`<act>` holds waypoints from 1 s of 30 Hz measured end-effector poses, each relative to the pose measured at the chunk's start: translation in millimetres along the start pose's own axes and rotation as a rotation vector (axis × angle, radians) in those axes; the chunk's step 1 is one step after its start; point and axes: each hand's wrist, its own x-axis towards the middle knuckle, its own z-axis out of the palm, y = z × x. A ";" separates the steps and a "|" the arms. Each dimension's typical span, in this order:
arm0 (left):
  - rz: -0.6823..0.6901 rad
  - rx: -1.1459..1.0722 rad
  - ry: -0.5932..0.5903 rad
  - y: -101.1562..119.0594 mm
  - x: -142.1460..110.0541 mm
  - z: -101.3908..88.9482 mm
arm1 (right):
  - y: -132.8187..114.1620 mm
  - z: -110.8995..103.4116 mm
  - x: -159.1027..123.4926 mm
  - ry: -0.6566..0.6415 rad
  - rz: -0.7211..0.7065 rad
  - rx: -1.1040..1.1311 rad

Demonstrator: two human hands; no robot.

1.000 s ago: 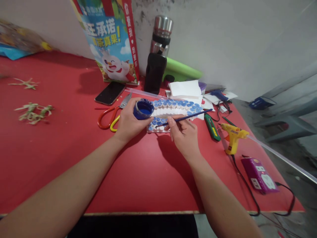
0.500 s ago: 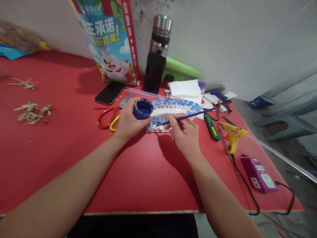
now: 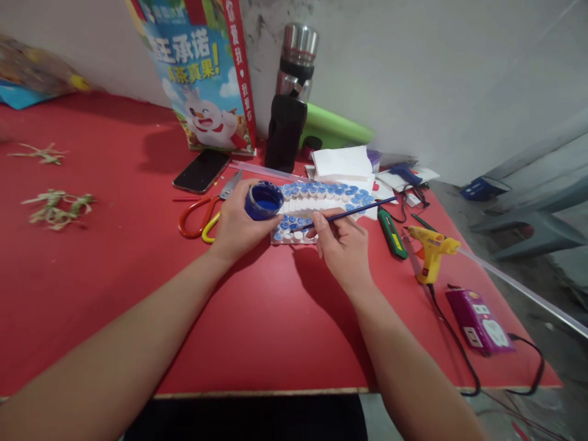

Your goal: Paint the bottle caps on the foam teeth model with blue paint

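My left hand (image 3: 236,225) is wrapped round a small pot of blue paint (image 3: 263,201), held just above the red table (image 3: 138,257). My right hand (image 3: 342,244) pinches a thin blue paintbrush (image 3: 353,211) whose tip rests on the near row of a white foam piece (image 3: 316,205). That piece lies flat between my hands and carries rows of small round bumps, many painted blue.
Orange-handled scissors (image 3: 202,215) and a black phone (image 3: 201,171) lie left of the pot. Behind stand a printed paper bag (image 3: 202,73), a steel bottle (image 3: 294,92) and white foam sheets (image 3: 342,162). Right: green utility knife (image 3: 391,233), yellow glue gun (image 3: 430,251), purple power strip (image 3: 480,321). Green scraps (image 3: 55,205) far left.
The view has shifted slightly. My right hand and the brush have edged a little along the near row of bumps; my left hand keeps the paint pot still.
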 end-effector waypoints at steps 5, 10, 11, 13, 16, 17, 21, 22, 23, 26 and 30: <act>-0.008 -0.002 -0.002 0.8 -0.1 -0.5 | -0.5 -0.5 -0.3 0.003 0.009 0.002; -0.007 0.005 -0.018 1.1 0.0 -1.3 | 0.8 -2.9 0.4 0.029 0.001 -0.013; -0.009 0.013 -0.017 1.0 0.0 -1.4 | 0.6 -2.5 0.5 0.024 0.004 -0.012; -0.005 0.024 -0.013 0.7 0.1 -1.4 | 0.0 -1.3 0.6 0.007 0.019 -0.007; 0.016 0.021 -0.007 0.0 0.2 -1.3 | -0.7 -0.7 0.7 0.001 0.029 0.005; 0.021 0.020 -0.005 -0.3 0.1 -1.2 | -0.6 -1.1 0.6 0.006 0.027 0.006; 0.037 0.019 0.009 -1.9 -0.1 -0.2 | 0.6 -2.7 0.5 0.021 0.027 -0.009; 0.039 0.020 0.011 -2.3 -0.2 0.1 | 0.9 -2.7 0.5 0.016 0.032 -0.007; 0.038 0.022 0.013 -2.8 -0.3 0.3 | 1.1 -2.5 0.6 0.011 0.038 -0.002; 0.031 0.038 0.012 -4.1 -0.4 0.8 | 1.6 -1.8 0.8 0.009 0.044 0.009; 0.032 0.055 0.013 -5.5 -0.6 1.2 | 1.6 -2.1 1.0 0.025 0.037 -0.014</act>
